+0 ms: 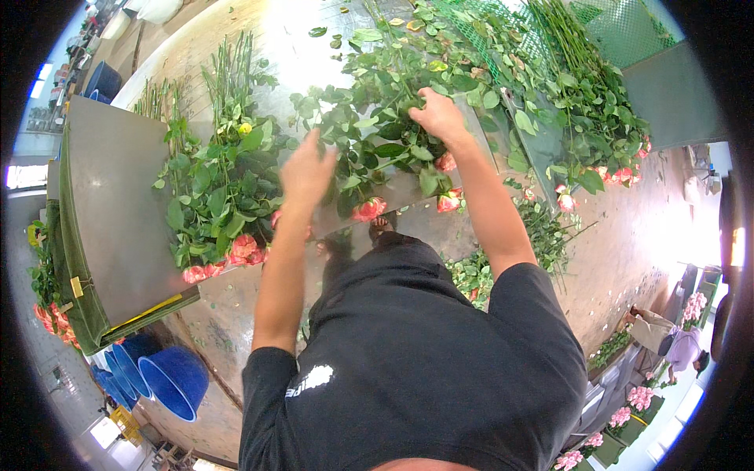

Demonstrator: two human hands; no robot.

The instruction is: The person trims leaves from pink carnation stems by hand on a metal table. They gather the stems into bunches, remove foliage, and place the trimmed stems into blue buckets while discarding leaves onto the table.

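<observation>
My left hand (307,171) is blurred over the metal-topped table, beside rose leaves. Its thumb and forefinger are apart, and nothing shows between them. Above the leafy rose stems (383,126) in the middle, my right hand (439,116) bends its fingers at the foliage; whether it grips a stem is hidden. Pink-red rose heads (369,208) point towards me along the table's near edge. To the left lies a bunch of roses (221,182), stems pointing away and blooms (244,250) at the edge.
A green mesh (480,38) and another rose bundle (589,88) lie at the right. A raised metal panel (121,194) stands left, with blue buckets (174,382) below it. Cut foliage (539,229) lies on the floor. A person (677,341) is at the far right.
</observation>
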